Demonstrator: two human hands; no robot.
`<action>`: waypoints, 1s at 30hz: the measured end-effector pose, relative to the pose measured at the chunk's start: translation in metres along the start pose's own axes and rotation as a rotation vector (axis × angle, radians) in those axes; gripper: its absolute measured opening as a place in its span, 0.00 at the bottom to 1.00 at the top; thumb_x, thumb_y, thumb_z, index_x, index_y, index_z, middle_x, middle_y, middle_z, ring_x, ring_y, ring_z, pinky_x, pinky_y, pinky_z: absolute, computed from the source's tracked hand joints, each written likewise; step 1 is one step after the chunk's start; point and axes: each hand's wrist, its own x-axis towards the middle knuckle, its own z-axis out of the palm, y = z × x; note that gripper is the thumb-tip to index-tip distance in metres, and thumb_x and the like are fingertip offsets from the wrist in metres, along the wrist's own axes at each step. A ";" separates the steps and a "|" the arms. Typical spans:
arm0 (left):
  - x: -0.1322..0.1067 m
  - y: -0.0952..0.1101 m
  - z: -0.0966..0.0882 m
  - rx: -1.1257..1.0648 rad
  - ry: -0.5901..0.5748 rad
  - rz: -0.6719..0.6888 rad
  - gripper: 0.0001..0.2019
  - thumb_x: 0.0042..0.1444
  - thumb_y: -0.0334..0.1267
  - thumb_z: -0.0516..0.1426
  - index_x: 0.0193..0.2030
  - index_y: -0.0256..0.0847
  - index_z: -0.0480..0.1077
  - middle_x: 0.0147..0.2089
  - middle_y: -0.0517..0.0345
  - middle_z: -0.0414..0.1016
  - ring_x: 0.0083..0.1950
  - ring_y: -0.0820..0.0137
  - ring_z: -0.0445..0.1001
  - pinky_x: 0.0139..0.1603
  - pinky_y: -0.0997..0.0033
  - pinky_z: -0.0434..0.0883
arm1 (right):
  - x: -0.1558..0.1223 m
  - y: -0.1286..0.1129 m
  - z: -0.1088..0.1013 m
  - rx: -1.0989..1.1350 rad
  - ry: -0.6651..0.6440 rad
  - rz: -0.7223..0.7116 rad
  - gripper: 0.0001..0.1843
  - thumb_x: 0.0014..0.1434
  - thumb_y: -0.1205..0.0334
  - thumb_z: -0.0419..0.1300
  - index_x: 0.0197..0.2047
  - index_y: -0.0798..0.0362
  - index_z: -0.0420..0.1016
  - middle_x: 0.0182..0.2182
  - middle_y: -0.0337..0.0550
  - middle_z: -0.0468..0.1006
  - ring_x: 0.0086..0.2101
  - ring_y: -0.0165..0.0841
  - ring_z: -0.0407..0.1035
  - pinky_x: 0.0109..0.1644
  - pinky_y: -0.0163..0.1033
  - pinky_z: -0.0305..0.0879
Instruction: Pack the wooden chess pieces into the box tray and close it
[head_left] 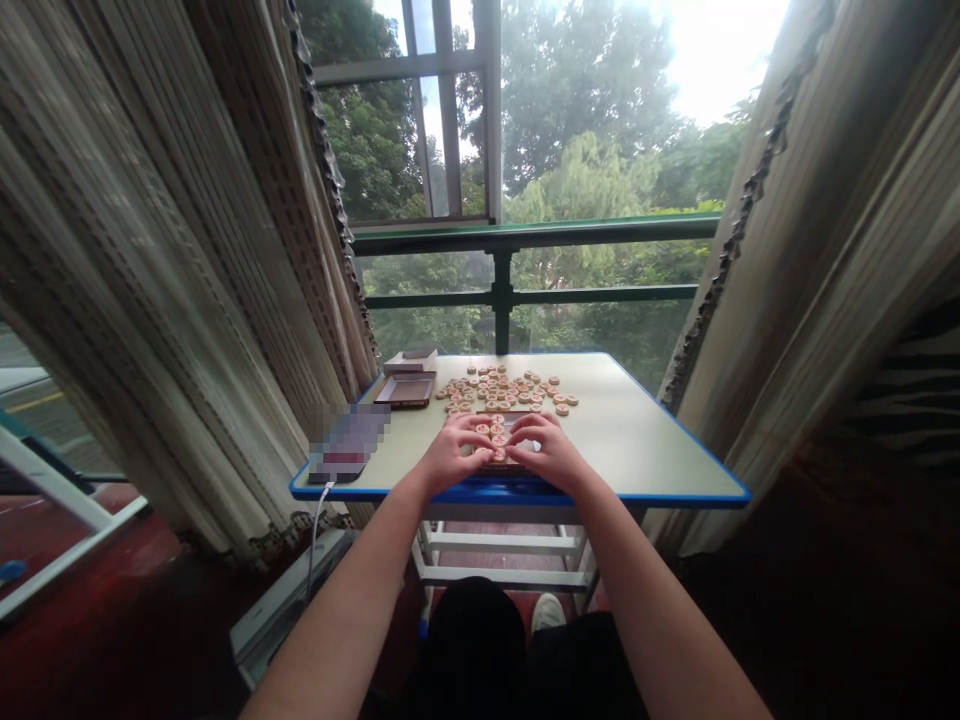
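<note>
Curling around round, cream, wooden-looking discs (499, 439), lower centre, are left hand (455, 447) and right hand (550, 445), grip unclear. Uneven nudges could misalign discs.

Forearms (360, 590) are bare, legwear (476, 650) black, visible shoe (548, 611) whitish.

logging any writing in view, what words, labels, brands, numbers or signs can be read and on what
No text is legible.
Nearest pieces: red characters, too small and blurred.
Scattered pieces: marks too small.
Flat object: pixelated, nothing readable.
</note>
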 end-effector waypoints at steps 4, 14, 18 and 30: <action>0.001 -0.003 0.001 -0.036 0.030 -0.021 0.05 0.48 0.36 0.59 0.31 0.42 0.77 0.50 0.54 0.72 0.55 0.62 0.65 0.61 0.56 0.57 | 0.001 0.009 0.003 -0.057 0.146 0.067 0.08 0.52 0.59 0.58 0.31 0.51 0.77 0.35 0.44 0.74 0.43 0.37 0.63 0.54 0.46 0.53; 0.011 -0.031 0.019 -0.280 0.222 -0.313 0.12 0.47 0.25 0.52 0.38 0.36 0.71 0.45 0.50 0.72 0.45 0.68 0.73 0.48 0.67 0.70 | 0.005 0.030 0.008 0.015 0.189 0.292 0.14 0.50 0.65 0.52 0.39 0.54 0.74 0.41 0.47 0.71 0.40 0.33 0.67 0.46 0.38 0.65; 0.013 -0.031 0.018 -0.246 0.246 -0.342 0.10 0.45 0.24 0.53 0.32 0.36 0.72 0.40 0.52 0.74 0.44 0.68 0.73 0.49 0.68 0.69 | 0.005 0.027 0.006 0.010 0.167 0.318 0.16 0.47 0.70 0.50 0.38 0.54 0.74 0.40 0.47 0.72 0.37 0.32 0.68 0.43 0.36 0.65; 0.014 -0.043 0.023 -0.311 0.252 -0.428 0.11 0.48 0.27 0.52 0.36 0.36 0.72 0.38 0.52 0.77 0.40 0.68 0.74 0.42 0.70 0.71 | 0.002 0.027 0.006 -0.006 0.173 0.269 0.17 0.45 0.72 0.48 0.33 0.54 0.75 0.38 0.44 0.73 0.37 0.31 0.67 0.43 0.35 0.64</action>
